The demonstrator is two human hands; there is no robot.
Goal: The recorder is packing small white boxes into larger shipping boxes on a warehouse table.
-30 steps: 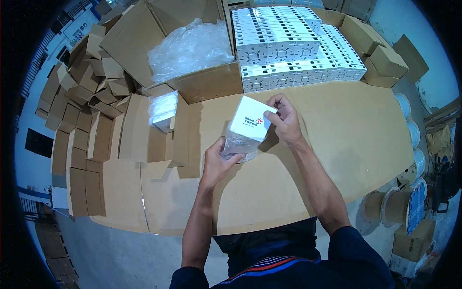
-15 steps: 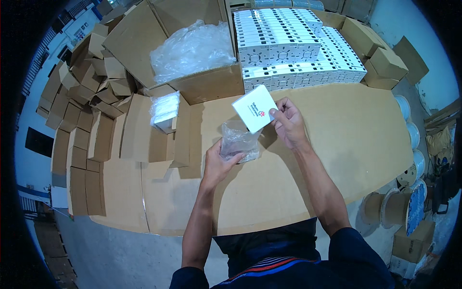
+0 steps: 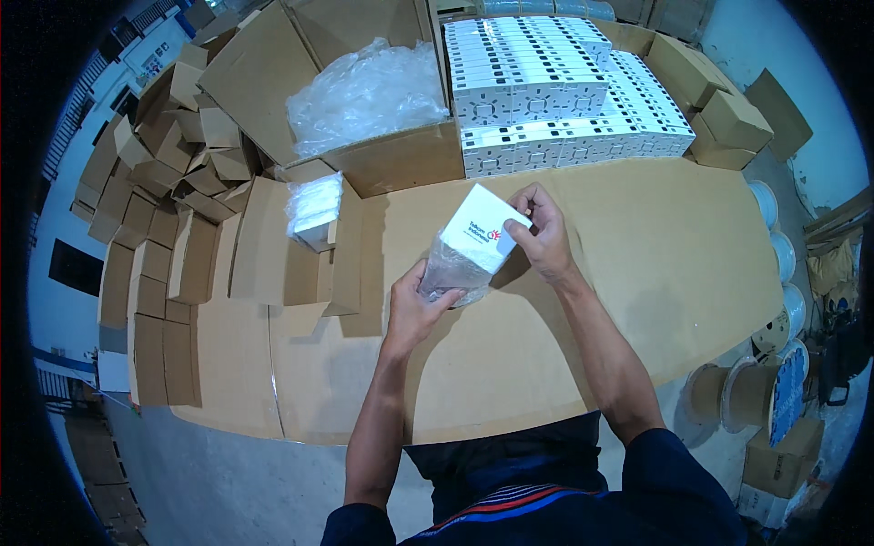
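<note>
While hands work, a large carton holds clear plastic bags.

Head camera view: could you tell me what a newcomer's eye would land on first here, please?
Most striking is the small white box at mid-table, gripped by the right hand and partly inside a clear plastic bag held by the left hand. Behind it, at the far edge of the cardboard-covered table, stands a big block of stacked white boxes. To its left sits an open carton filled with crumpled clear plastic.
</note>
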